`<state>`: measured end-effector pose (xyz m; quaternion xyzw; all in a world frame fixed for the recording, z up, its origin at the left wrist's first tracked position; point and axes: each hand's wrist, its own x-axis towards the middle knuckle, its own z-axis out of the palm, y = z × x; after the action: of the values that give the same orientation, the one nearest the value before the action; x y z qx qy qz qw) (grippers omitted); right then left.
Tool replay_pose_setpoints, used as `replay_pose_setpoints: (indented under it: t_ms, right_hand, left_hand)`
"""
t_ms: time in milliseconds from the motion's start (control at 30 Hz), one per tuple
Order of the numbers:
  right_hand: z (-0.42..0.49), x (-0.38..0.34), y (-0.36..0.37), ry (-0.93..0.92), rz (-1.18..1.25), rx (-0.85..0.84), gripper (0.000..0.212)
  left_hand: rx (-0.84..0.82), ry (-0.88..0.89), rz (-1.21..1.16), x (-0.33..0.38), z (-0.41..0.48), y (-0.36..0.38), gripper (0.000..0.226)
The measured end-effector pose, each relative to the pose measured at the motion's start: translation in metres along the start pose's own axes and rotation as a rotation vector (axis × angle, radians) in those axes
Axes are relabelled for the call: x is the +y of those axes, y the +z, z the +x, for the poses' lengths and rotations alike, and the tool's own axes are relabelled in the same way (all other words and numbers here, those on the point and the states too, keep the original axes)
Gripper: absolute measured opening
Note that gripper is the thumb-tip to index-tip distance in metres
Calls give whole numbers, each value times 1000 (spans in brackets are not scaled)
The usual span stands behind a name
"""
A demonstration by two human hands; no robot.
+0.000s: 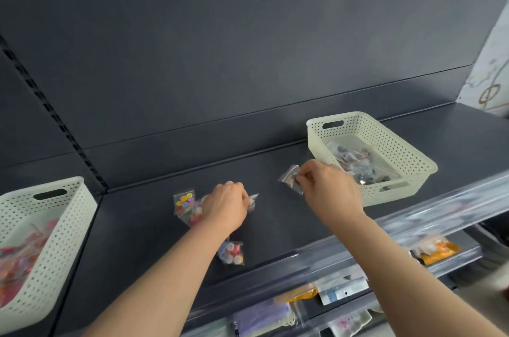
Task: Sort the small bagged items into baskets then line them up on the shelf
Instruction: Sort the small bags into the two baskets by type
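My right hand (327, 188) pinches a small clear bag of dark silvery pieces (289, 177) just above the dark shelf (154, 240), left of the cream basket (407, 163) that holds several similar bags. My left hand (227, 203) is curled around a small clear bag (252, 201) lying on the shelf. Bags of colourful buttons (185, 205) lie under and left of that hand. Another colourful bag (230, 252) lies beside my left forearm. A second cream basket (52, 232) at the far left holds several bright red and orange bags.
The shelf's dark back panel (248, 61) rises behind the work area. A clear plastic price rail (413, 221) runs along the front edge. Lower shelves hold more packets, including an orange one (438, 251) and a purple one (264, 317).
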<state>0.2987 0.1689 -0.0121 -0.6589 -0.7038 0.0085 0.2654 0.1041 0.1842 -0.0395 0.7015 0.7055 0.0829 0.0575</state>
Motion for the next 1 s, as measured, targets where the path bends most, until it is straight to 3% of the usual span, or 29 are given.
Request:
replay_pose_setpoints:
  t_ms: [267, 433, 733, 1000]
  right_hand:
    - [35, 79, -29, 182, -92, 100, 28]
    - [36, 121, -33, 272, -146, -34, 33]
    - [36, 138, -34, 132, -117, -23, 27]
    - [51, 103, -17, -69, -29, -8, 24]
  left_hand:
    - [116, 127, -300, 74, 12, -5, 11]
    - [119, 176, -369, 121, 23, -8, 11]
    - [138, 210, -444, 197, 53, 1, 9]
    - [114, 74, -360, 150, 46, 4, 18]
